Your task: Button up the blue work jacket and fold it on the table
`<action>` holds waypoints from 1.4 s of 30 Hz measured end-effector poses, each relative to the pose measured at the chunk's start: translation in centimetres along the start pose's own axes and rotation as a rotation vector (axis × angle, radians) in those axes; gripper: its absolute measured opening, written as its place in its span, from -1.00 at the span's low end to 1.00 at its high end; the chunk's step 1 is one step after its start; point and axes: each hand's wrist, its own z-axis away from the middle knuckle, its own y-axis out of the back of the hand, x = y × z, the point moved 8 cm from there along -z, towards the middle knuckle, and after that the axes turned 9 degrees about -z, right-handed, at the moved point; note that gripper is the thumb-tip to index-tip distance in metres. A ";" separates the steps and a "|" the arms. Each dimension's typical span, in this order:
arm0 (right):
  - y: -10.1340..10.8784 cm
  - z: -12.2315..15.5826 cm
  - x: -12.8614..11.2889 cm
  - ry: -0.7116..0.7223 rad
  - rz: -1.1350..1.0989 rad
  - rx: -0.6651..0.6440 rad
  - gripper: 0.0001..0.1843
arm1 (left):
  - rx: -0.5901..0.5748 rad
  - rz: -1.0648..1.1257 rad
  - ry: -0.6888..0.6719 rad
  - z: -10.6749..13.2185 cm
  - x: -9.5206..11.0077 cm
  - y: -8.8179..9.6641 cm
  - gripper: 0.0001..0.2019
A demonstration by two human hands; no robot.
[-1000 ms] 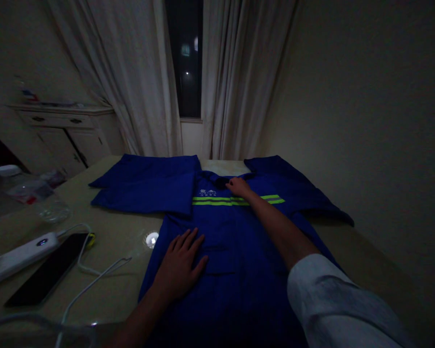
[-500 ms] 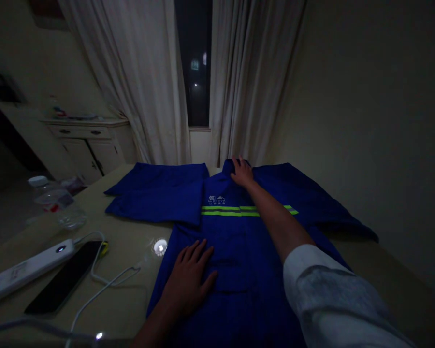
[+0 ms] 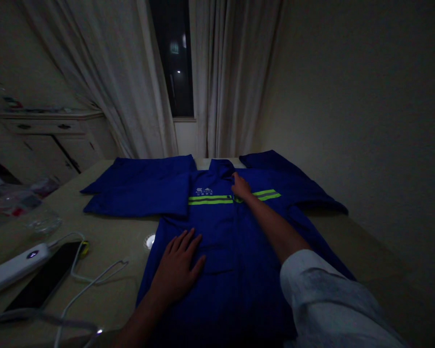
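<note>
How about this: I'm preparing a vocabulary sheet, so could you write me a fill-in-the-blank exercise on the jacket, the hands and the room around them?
1. The left hand and the right hand are at the front of a ____ jacket.
2. Of the two, the ____ hand is nearer the collar.
3. Pale curtains hang on both sides of a dark ____.
4. The jacket and a white cable both lie on the ____.

Missing words: blue; right; window; table.

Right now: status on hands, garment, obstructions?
Left hand palm-down on green-striped blue cloth jacket; right hand by its collar. Jacket spread on cream table. White power bank, black phone left of jacket.
</note>
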 end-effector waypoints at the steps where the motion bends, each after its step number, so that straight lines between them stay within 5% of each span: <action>1: 0.1 -0.1 0.1 0.000 -0.007 0.004 -0.45 | 0.001 0.000 0.001 0.0 0.0 0.0 -0.41; 8: -0.3 0.4 0.7 -0.030 -0.041 0.080 -0.41 | -0.032 0.012 0.010 -0.2 0.0 0.4 -0.42; 13: 0.7 1.9 -0.7 0.061 -0.042 0.071 -0.73 | -0.034 0.029 0.011 -0.4 0.0 0.7 -0.42; 18: 0.7 10.0 -3.0 0.289 0.026 -0.103 -0.49 | -0.021 0.026 0.013 -0.4 -0.2 0.4 -0.42; 21: 0.0 15.5 -2.2 0.248 0.113 -0.224 -0.30 | -0.024 0.016 0.006 -0.4 -0.3 0.3 -0.42; 24: 0.6 18.0 -0.9 0.188 0.131 -0.201 -0.46 | -0.024 -0.002 0.007 -0.5 -0.3 0.3 -0.42; 34: 0.2 16.4 4.1 0.020 -0.598 -0.136 -0.33 | -0.061 -0.061 -0.002 -0.6 -0.1 0.6 -0.42; 38: 0.2 16.9 3.5 0.076 -0.516 -0.031 -0.52 | -0.182 -0.188 -0.004 -3.2 1.3 1.8 -0.50; 42: 0.3 17.4 2.8 0.105 -0.379 0.008 -0.64 | -0.145 -0.274 -0.092 -8.9 5.5 2.9 -0.67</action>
